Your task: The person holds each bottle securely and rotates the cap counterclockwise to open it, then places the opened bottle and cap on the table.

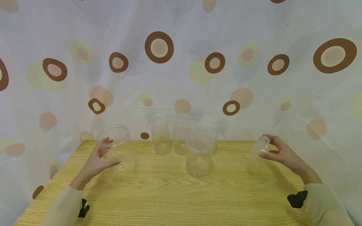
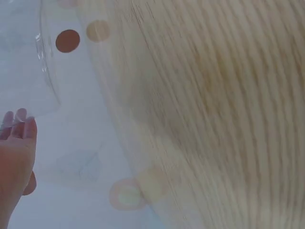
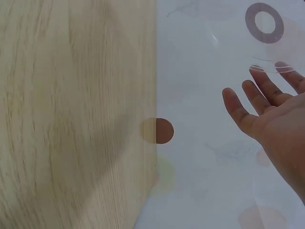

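Note:
My left hand (image 1: 94,161) holds a large clear wide-mouthed jar (image 1: 124,153) above the left side of the table, thumb in front and fingers seen through its wall. In the left wrist view, the fingertips touch the lower edge of that jar (image 2: 24,62). On the right, my right hand (image 1: 288,157) pinches a small clear jar (image 1: 258,147) between thumb and fingers near its rim, and the jar is tilted. The right wrist view catches only its faint rim (image 3: 271,69) at the fingertips. A medium clear jar (image 1: 199,160) stands upright between the hands.
Two tall slim clear jars, a left one (image 1: 161,135) and a right one (image 1: 180,135), stand at the table's back. Another clear outline (image 1: 213,135) shows behind the medium jar. A patterned curtain (image 1: 181,78) hangs behind the wooden table (image 1: 175,201).

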`<state>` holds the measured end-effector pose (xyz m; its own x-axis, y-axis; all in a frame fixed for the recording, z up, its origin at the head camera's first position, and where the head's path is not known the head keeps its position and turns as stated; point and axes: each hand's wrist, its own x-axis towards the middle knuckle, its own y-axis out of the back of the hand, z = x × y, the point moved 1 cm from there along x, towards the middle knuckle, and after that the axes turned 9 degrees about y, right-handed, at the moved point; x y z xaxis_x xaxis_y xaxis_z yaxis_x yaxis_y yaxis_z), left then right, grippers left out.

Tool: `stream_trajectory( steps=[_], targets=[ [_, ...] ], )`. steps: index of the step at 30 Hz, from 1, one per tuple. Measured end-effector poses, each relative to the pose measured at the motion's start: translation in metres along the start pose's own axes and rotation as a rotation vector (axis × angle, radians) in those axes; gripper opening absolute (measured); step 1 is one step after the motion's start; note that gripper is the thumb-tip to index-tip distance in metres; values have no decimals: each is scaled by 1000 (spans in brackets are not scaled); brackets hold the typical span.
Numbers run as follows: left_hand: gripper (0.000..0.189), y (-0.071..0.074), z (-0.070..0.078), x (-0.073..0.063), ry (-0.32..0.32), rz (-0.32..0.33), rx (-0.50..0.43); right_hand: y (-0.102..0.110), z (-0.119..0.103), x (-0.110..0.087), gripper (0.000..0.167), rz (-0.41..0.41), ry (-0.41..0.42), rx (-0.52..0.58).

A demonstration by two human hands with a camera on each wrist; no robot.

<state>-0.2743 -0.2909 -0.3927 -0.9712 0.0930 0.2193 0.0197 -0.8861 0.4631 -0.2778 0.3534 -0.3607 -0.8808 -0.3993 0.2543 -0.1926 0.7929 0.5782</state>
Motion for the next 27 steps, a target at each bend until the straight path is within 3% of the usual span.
stream_trajectory(
  steps=[3, 7, 16, 23, 27],
  targets=[
    [87, 6, -4, -2, 56, -17, 9, 2, 8, -1, 73, 3, -1, -77],
    [79, 13, -11, -4, 107, -43, -13, 3, 20, -2, 80, -15, -7, -198],
    [90, 16, -18, -7, 148, -63, -38, -4, 26, -3, 88, -120, -5, -414],
    [70, 16, -26, -6, 156, -70, -69, -13, 32, -1, 88, -162, 25, -469],
    [68, 16, -30, -7, 161, -64, -62, -18, 34, 1, 85, -186, 44, -455]
  ],
)
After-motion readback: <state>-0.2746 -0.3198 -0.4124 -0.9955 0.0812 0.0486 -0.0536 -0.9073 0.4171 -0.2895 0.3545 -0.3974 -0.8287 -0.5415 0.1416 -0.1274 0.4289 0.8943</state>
